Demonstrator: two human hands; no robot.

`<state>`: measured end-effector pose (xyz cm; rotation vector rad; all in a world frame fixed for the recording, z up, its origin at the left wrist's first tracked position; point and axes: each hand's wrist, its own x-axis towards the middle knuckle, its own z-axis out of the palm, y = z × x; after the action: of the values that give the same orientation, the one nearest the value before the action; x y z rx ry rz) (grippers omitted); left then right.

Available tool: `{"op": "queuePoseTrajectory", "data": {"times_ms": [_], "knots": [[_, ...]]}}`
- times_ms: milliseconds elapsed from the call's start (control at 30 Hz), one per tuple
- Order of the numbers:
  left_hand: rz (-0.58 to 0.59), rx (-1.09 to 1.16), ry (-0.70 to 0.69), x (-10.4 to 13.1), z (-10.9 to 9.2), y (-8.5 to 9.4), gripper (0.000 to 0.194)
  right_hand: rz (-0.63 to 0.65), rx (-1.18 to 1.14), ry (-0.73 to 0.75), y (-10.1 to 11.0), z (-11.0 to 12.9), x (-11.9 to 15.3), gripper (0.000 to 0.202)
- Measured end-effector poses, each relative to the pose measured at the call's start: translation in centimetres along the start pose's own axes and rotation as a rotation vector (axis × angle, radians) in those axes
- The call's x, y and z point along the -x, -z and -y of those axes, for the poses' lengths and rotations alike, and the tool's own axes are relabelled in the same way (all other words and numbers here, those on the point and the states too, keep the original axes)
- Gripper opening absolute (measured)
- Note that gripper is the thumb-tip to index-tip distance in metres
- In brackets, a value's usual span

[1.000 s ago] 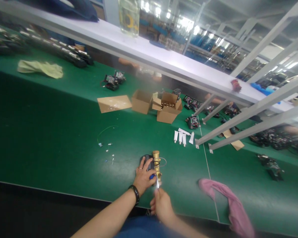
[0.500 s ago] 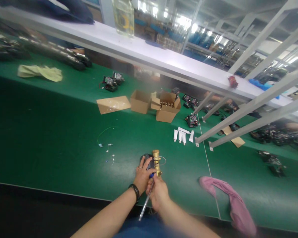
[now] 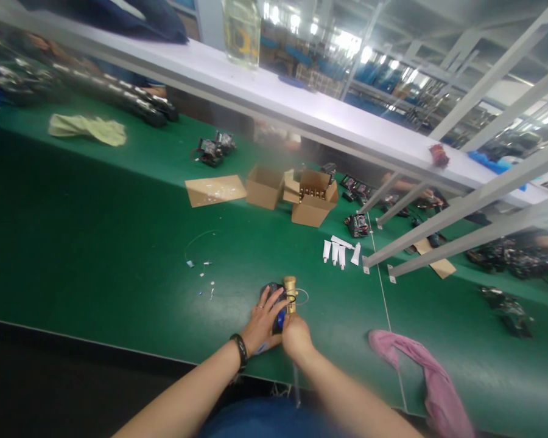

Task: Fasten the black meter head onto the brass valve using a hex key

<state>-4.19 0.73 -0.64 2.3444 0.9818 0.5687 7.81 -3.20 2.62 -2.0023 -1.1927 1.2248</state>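
Note:
A dark device with a brass pipe fitting along its right side lies on the green bench near me. My left hand grips it, fingers stretched across its top and thumb at the near end. A blue round part shows between my hands. My right hand is closed beside the fitting's near end, around a slim, silvery rod-like tool. The tool's lower end sticks out toward me, blurred; its other end is hidden. A thin wire loop curves out from the fitting.
White tubes lie beyond my hands, near two open cardboard boxes and a cardboard sheet. Small scraps lie left. A pink cloth is at right. Slanted metal posts support the white shelf.
My right hand has turned, and the tool's free end has swung from lower left to almost straight toward me. My left fingers have spread more on the device. The view has shifted slightly.

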Motion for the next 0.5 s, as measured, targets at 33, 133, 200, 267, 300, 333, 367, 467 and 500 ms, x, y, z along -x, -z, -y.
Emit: {"op": "queuePoseTrajectory", "data": {"times_ms": [33, 133, 200, 267, 300, 333, 367, 467, 500], "knots": [[0.033, 0.020, -0.024, 0.1, 0.3, 0.7, 0.081, -0.021, 0.079, -0.005, 0.2, -0.2, -0.1, 0.024], [0.152, 0.017, -0.096, 0.0, 1.2, 3.1, 0.098, -0.026, 0.297, 0.036, 0.9, -0.7, -0.3, 0.025], [0.212, -0.041, -0.143, -0.7, 2.0, 4.7, 0.105, 0.009, 0.481, 0.105, 1.4, -0.8, -0.4, 0.027], [0.224, -0.109, -0.191, -1.9, 2.8, 5.9, 0.111, 0.039, 0.668, 0.176, 1.7, -0.9, -0.4, 0.031], [0.229, -0.132, -0.224, -2.7, 3.2, 6.3, 0.114, 0.051, 0.736, 0.202, 1.9, -0.8, -0.5, 0.033], [0.244, -0.142, -0.264, -3.5, 3.6, 6.5, 0.116, 0.061, 0.778, 0.215, 2.1, -0.8, -0.5, 0.034], [0.278, -0.141, -0.312, -4.4, 4.0, 6.5, 0.115, 0.072, 0.812, 0.226, 2.2, -0.8, -0.6, 0.034], [0.438, -0.080, -0.456, -6.8, 5.4, 5.7, 0.108, 0.114, 0.908, 0.268, 2.7, -0.8, -1.1, 0.033], [0.478, -0.049, -0.488, -7.3, 5.8, 5.3, 0.106, 0.130, 0.937, 0.289, 2.8, -0.9, -1.3, 0.032]]}}
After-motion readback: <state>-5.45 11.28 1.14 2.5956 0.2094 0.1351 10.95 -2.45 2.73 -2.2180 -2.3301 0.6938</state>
